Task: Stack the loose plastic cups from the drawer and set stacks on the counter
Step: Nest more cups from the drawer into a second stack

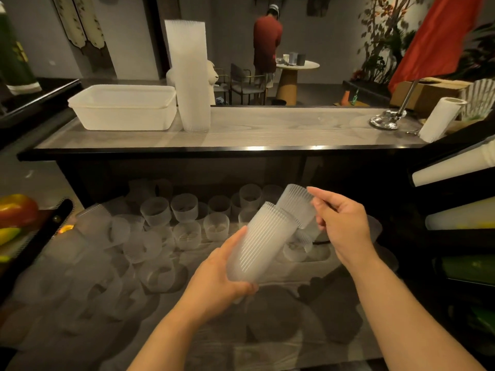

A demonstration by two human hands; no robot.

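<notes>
Head view, looking down over the open drawer (187, 303): the left hand (214, 279) has its fingers and thumb wrapped round the lower end of a short stack of frosted, ribbed plastic cups (261, 245), tilted with its mouth up and to the right. Just beside that mouth, the right hand (345, 226) pinches a single frosted ribbed cup (297, 207) by its side, tipped the same way, its base touching or overlapping the stack's rim; which, I cannot tell. Both are held above the drawer, near its right side. Below them, loose frosted cups (184, 207) lie scattered across the drawer, some upright, some on their sides; those at the left are blurred and hard to count. Up on the pale wood-grain desk (281, 129) stands a tall stack of the same cups (191, 76), just beside a white rectangular plastic tub (123, 108). A white paper roll (439, 119) leans at the desk's far right, partly cut off by dark shelving.
</notes>
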